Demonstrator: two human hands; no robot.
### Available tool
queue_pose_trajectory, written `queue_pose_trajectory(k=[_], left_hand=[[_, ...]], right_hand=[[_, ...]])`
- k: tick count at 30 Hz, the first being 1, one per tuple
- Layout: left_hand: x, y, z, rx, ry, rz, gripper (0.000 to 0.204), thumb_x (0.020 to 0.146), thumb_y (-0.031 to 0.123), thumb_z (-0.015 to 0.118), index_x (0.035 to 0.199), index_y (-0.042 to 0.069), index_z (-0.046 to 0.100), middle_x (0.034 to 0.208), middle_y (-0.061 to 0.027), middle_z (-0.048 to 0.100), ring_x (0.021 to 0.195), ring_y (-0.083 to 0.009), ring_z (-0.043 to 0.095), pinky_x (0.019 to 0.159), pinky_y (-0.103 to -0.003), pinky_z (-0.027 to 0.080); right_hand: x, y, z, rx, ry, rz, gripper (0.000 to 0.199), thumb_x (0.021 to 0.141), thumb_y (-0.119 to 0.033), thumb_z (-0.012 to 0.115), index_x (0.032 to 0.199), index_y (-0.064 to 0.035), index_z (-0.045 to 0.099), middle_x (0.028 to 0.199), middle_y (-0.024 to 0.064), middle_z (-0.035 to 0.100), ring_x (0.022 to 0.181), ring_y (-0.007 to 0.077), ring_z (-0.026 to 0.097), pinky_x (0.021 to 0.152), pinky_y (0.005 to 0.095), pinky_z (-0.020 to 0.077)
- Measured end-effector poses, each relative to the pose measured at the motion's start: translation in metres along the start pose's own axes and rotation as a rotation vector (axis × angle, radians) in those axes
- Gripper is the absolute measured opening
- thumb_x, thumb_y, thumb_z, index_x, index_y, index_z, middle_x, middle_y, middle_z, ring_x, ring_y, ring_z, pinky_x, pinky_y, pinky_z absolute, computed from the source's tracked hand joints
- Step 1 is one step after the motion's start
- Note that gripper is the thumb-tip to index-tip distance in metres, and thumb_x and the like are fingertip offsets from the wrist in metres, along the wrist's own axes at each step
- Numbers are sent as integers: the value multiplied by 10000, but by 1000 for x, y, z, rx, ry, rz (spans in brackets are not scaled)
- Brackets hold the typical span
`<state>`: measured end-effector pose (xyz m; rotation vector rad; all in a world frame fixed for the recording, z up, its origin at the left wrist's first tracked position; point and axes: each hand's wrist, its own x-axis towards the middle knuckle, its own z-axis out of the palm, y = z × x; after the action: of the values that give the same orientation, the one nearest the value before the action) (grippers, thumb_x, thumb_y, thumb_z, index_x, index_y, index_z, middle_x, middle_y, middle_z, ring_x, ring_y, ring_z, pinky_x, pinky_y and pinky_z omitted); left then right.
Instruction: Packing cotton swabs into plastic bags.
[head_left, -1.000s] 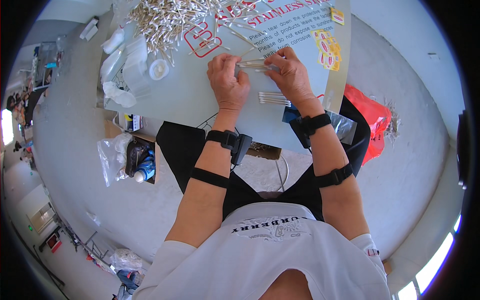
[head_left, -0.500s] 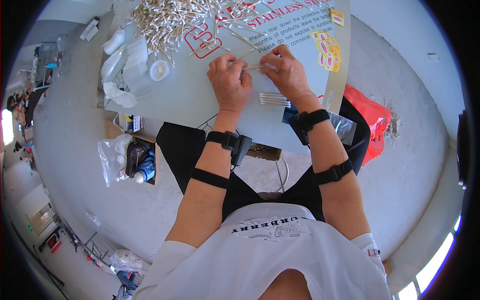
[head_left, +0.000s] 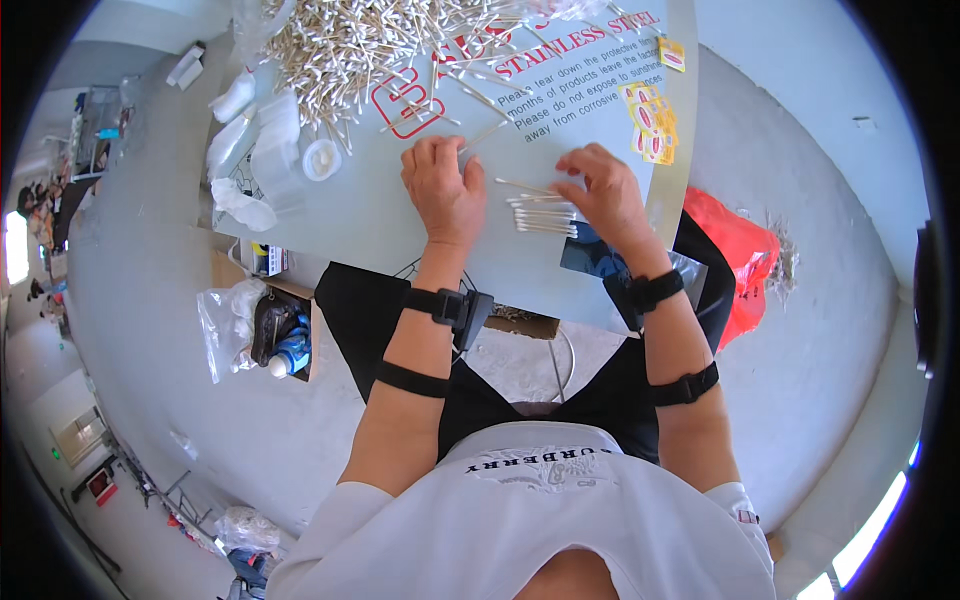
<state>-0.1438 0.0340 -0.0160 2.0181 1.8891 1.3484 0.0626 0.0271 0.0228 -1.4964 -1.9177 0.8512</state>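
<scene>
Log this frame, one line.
left hand: open, on grey sheet-metal table | right hand: over small row of white cotton swabs

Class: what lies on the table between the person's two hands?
In the head view, a small row of cotton swabs lies between the left hand and right hand, with one loose swab above.

A pale sheet (head_left: 600, 110) with red and grey print covers the table top. Yellow-red stickers (head_left: 650, 120) lie at its right edge. Clear bags (head_left: 255, 140) lie at the left.
</scene>
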Motion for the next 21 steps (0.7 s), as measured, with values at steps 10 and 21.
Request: queue_pose_trajectory(k=[10, 21], left_hand=[[-2, 13, 10, 53, -164, 35, 139, 717, 13, 652, 812, 110, 623, 888, -38, 564, 907, -279, 520, 774, -414, 383], [-8, 24, 7, -48, -239, 97, 169, 694, -2, 667, 814, 105, 615, 889, -41, 548, 906, -279, 500, 773, -416, 375]], right_hand=[[101, -14, 52, -160, 104, -113, 232, 778, -205, 741, 944, -62, 661, 908, 116, 615, 880, 311, 633, 738, 408, 515], [77, 11, 16, -289, 7, -214, 43, 810, -125, 636, 805, -83, 631, 859, 108, 582, 832, 328, 622, 709, 432, 506]])
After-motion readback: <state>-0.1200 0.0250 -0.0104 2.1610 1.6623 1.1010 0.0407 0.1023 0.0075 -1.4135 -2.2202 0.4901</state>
